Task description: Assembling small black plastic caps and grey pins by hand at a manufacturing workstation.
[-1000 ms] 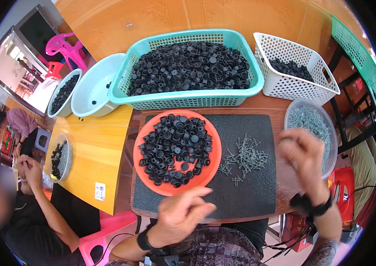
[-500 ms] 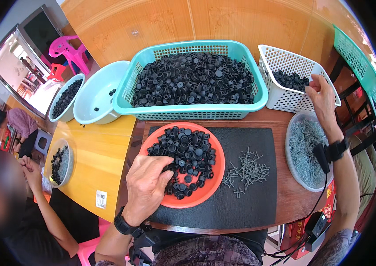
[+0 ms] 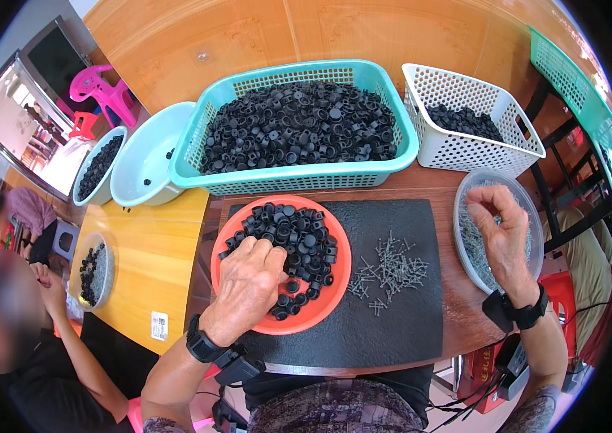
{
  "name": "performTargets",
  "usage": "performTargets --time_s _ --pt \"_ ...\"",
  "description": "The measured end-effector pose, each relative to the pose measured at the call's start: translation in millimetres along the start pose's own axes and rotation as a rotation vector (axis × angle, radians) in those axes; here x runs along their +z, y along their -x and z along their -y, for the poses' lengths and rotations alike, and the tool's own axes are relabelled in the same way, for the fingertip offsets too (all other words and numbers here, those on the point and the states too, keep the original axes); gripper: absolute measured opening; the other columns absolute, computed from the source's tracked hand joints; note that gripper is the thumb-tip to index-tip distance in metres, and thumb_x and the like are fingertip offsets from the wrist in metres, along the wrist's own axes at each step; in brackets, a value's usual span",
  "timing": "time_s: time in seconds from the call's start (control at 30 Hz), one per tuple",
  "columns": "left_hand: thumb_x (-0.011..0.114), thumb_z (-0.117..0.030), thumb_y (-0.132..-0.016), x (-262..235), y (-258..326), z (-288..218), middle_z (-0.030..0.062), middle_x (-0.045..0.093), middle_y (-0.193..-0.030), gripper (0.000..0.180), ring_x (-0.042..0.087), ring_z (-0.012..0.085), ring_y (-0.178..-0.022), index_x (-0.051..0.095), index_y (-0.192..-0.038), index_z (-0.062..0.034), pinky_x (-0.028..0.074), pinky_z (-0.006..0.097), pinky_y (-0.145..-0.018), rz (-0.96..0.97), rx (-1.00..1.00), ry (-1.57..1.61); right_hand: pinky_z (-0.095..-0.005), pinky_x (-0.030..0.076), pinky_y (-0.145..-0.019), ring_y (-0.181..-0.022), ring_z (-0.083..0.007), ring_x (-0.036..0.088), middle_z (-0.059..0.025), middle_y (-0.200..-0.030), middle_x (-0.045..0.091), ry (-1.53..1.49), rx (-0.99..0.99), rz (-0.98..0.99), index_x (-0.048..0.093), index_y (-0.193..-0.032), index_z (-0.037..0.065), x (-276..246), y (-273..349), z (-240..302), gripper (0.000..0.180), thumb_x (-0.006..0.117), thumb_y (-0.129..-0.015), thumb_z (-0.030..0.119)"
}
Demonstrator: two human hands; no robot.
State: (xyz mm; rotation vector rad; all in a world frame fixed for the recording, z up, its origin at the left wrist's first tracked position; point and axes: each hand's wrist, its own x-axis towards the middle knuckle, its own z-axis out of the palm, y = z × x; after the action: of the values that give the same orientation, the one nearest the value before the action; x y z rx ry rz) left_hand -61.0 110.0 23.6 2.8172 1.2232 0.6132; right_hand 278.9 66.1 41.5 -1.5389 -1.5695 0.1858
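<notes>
My left hand reaches down into a red bowl of small black plastic caps. Its fingers are bent together at the caps, and their tips are hidden. On the right, my right hand hovers over a clear tub full of silvery screws. Its fingers curl loosely with the thumb apart, and nothing shows between them. A loose heap of screws lies on the black mat, beside the bowl.
Behind the bowl stands a large teal basket heaped with black parts. To its right is a white basket holding fewer. Pale blue basins sit at the left. A co-worker sits by the yellow table. Cables hang near my right arm.
My right hand has come from the white basket toward me, over the tub of screws. The left hand has closed further down into the caps. The whole view has shifted slightly.
</notes>
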Motion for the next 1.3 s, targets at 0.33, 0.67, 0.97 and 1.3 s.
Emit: performTargets --time_s 0.33,0.67,0.97,1.3 --pt "0.066 -0.002 -0.060 7 2 1 0.0080 0.048 -0.065 0.014 0.050 0.0244 -0.067 0.058 -0.071 -0.0024 0.043 0.035 -0.058 -0.022 0.098 -0.018 -0.0270 0.042 -0.063 -0.069 -0.0156 0.052 -0.0074 -0.077 0.055 -0.057 0.038 0.086 0.061 -0.088 -0.001 6 37 10 0.012 0.062 -0.077 -0.007" --pt "0.073 -0.003 -0.065 -20 6 -9 0.0057 0.057 -0.064 0.013 0.053 0.0183 -0.057 0.064 -0.075 -0.0012 0.043 0.030 -0.054 -0.002 -0.064 0.403 -0.0294 0.042 -0.061 -0.068 -0.0199 0.054 -0.0089 -0.074 0.057 -0.104 0.005 0.126 0.061 -0.084 0.000 9 57 20 0.011 0.062 -0.075 -0.007" --pt "0.072 -0.005 -0.074 -23 23 -59 0.0079 0.063 -0.073 0.017 0.058 0.0185 -0.061 0.065 -0.088 0.0013 0.045 0.028 -0.058 0.018 -0.147 0.794 -0.0360 0.045 -0.060 -0.071 -0.0281 0.056 -0.0119 -0.076 0.059 -0.223 -0.060 0.289 0.062 -0.084 0.000 29 79 41 0.015 0.067 -0.071 -0.005" --pt "0.070 -0.011 -0.082 9 51 -101 0.0080 0.065 -0.081 0.019 0.055 0.0070 -0.060 0.064 -0.093 0.0037 0.044 0.019 -0.052 0.112 -0.697 1.494 -0.0370 0.044 -0.060 -0.073 -0.0284 0.050 -0.0111 -0.075 0.050 0.009 -0.294 0.421 0.063 -0.084 0.001 59 88 43 0.025 0.062 -0.059 -0.003"
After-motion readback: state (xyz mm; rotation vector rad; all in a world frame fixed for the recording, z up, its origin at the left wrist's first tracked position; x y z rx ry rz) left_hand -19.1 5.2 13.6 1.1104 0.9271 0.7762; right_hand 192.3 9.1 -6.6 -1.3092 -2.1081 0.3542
